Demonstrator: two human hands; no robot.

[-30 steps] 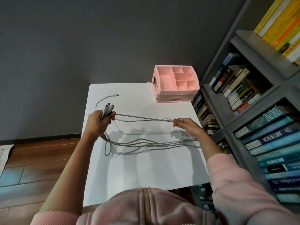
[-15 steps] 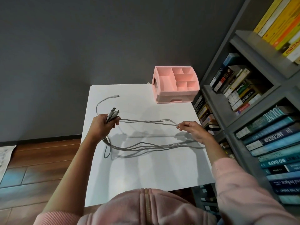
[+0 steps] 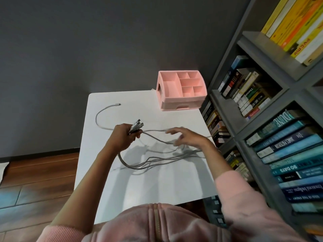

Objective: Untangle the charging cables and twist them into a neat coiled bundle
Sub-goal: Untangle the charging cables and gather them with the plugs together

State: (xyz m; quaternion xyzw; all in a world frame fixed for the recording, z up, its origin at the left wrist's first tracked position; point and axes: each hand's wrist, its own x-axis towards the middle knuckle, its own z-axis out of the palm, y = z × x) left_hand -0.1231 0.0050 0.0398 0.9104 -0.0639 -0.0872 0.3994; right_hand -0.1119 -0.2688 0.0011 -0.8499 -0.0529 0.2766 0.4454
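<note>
The left hand [image 3: 125, 136] is gripping a bunch of the charging cables [image 3: 153, 162] tightly just below their plugs [image 3: 138, 124], which are sticking up and away from the fist. The hand is holding them above the white table [image 3: 157, 186], a little left of its middle. Below the fist the grey strands are drooping in long loose loops that are trailing to the right across the tabletop.

A second ago the right hand [image 3: 187, 137] was pinching one strand and stretching it out to the right. Now it is letting go and travelling left toward the other hand, with its fingers spread and straight, holding nothing that can be made out. It is blurred, so whether a fingertip is brushing the strand under it is unclear. That strand is sagging instead of running taut.

By this reading, the straightening pull is ending and the right hand is reaching back for the next length to bring round. No coil is forming yet.

One cable tail [image 3: 116, 104] is lying apart on the far left of the table, curving back toward the fist. The pink desk organiser [image 3: 181, 102] is sitting at the far right corner, beside the bookshelf [image 3: 253, 44].
</note>
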